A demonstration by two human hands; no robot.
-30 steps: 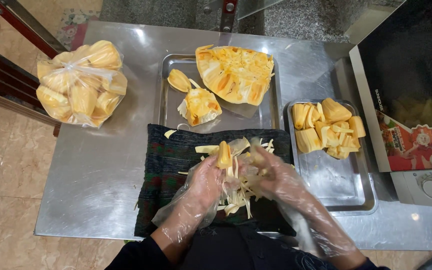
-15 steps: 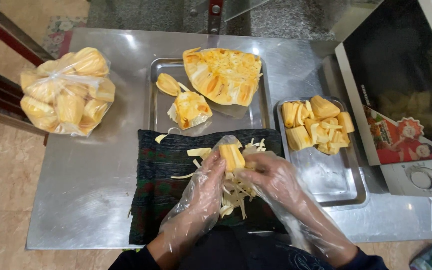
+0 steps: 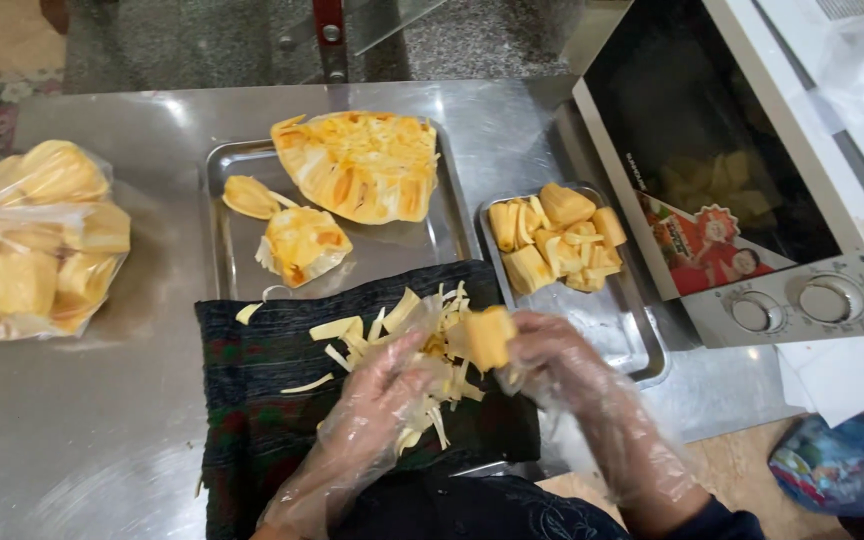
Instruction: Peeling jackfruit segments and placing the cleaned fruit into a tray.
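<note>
Jackfruit pod (image 3: 489, 337) sits pinched between my two gloved hands, held just above the dark cloth (image 3: 272, 400) that covers the near edge of the steel table (image 3: 92, 440). My right hand (image 3: 562, 365) clasps the pod from its right side, fingers curled round it inside the thin plastic glove; my left hand (image 3: 387, 385) meets it from the other side, fingertips touching the pod's lower left and the stringy bits clinging there. Right under my grip lies a heap of pale yellow fibre strips (image 3: 392, 340), scattered over the cloth, a few stray ones off to the left of my left hand. Just beyond my right hand stands a small steel tray (image 3: 642, 345) with a pile of cleaned yellow pods (image 3: 552, 240) at its far end. Beyond my left hand is a bigger tray (image 3: 227, 250) holding a large cut jackfruit section (image 3: 362, 165) and two smaller chunks (image 3: 302, 245). Well off to the left of my grip sits a clear plastic bag of pods (image 3: 32, 240). To the right of my right hand, past the small tray, stands a white countertop oven (image 3: 752, 200) with two knobs.
</note>
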